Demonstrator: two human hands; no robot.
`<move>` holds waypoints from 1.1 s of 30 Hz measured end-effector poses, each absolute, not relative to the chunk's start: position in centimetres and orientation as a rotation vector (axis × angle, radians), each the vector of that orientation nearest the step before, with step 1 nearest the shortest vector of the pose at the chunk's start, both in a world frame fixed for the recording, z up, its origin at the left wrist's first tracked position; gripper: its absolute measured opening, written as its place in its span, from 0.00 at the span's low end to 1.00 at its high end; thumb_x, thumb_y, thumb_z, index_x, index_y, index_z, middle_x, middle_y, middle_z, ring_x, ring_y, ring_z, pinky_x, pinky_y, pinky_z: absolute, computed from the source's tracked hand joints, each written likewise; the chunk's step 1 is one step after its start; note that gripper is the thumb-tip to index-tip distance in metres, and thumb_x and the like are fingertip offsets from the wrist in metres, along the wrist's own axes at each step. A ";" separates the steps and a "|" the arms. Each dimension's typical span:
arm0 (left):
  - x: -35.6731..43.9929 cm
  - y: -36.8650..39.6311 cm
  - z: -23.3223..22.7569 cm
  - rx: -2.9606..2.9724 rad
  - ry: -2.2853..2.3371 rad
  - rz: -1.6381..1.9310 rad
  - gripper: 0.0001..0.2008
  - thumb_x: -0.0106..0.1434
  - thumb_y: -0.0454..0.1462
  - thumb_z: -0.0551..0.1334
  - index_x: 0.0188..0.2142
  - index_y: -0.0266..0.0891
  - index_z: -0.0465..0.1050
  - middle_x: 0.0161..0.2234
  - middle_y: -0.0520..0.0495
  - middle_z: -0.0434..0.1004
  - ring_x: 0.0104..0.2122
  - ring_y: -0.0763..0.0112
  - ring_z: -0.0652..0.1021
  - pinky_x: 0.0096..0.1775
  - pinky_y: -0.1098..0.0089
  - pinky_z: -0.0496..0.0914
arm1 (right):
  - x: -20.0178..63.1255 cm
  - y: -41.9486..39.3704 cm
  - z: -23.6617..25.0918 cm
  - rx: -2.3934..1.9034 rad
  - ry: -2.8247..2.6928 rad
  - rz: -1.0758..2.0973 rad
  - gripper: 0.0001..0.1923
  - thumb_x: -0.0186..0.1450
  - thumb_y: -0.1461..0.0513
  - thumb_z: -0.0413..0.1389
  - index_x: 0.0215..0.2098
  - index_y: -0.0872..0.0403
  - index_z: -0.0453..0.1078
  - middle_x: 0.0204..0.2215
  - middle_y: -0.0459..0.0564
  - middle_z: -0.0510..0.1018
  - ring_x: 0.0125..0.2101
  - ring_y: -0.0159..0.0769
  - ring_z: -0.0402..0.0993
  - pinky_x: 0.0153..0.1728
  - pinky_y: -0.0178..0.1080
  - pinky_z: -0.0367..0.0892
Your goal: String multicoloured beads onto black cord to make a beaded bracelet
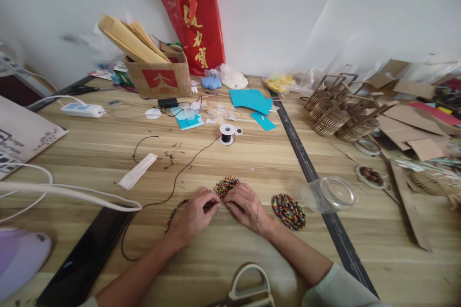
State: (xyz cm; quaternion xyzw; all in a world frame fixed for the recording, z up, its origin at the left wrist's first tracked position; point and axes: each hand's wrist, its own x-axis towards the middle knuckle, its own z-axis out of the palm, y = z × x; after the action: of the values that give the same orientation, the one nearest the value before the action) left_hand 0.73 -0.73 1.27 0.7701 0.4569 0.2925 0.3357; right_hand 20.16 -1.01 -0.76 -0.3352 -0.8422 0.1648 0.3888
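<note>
My left hand (198,215) and my right hand (248,205) meet over the table, fingertips pinched almost together. A string of multicoloured beads (175,214) comes out from under my left hand, whose thumb and fingers are closed on it. Whatever the right fingertips pinch is too small to make out. Just behind the hands lies a pile of coloured beads (226,185). A second coil of strung beads (288,212) rests beside my right forearm. Black cord (174,187) runs from a white spool (226,135) leftward and loops near my left forearm.
Scissors (252,285) lie at the front edge, a black phone (86,254) and white cable (90,196) at left. A clear jar (333,194) lies right, before small woven baskets (342,110). Behind stand a cardboard box (162,79) and red bag (198,24).
</note>
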 end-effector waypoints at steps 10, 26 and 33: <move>0.8 -0.8 1.5 1.998 1.207 0.744 0.06 0.60 0.32 0.57 0.28 0.38 0.71 0.29 0.48 0.74 0.33 0.67 0.74 0.38 0.70 0.68 | 20.2 -1.1 -0.7 -0.855 -2.161 0.413 0.05 0.69 0.64 0.51 0.38 0.53 0.69 0.31 0.51 0.77 0.35 0.37 0.70 0.41 0.43 0.65; 0.6 -0.8 1.5 2.003 1.214 0.693 0.05 0.60 0.31 0.57 0.29 0.38 0.71 0.30 0.48 0.74 0.34 0.67 0.74 0.39 0.70 0.68 | 20.1 -1.1 -0.5 -0.848 -2.172 0.418 0.05 0.69 0.64 0.51 0.38 0.53 0.69 0.31 0.51 0.77 0.35 0.37 0.71 0.41 0.43 0.65; 0.7 -0.8 1.8 2.028 1.212 0.707 0.06 0.60 0.30 0.58 0.28 0.38 0.71 0.29 0.49 0.75 0.33 0.68 0.74 0.38 0.71 0.68 | 20.0 -1.1 -0.2 -0.826 -2.172 0.429 0.05 0.68 0.65 0.51 0.38 0.53 0.69 0.31 0.50 0.77 0.34 0.37 0.70 0.41 0.43 0.65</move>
State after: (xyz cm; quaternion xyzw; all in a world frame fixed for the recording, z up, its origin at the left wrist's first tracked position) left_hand 0.70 -0.80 1.77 0.7760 0.4636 0.2706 0.3312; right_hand 20.03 -1.06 -0.16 -0.3235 -0.8503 0.1681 0.3795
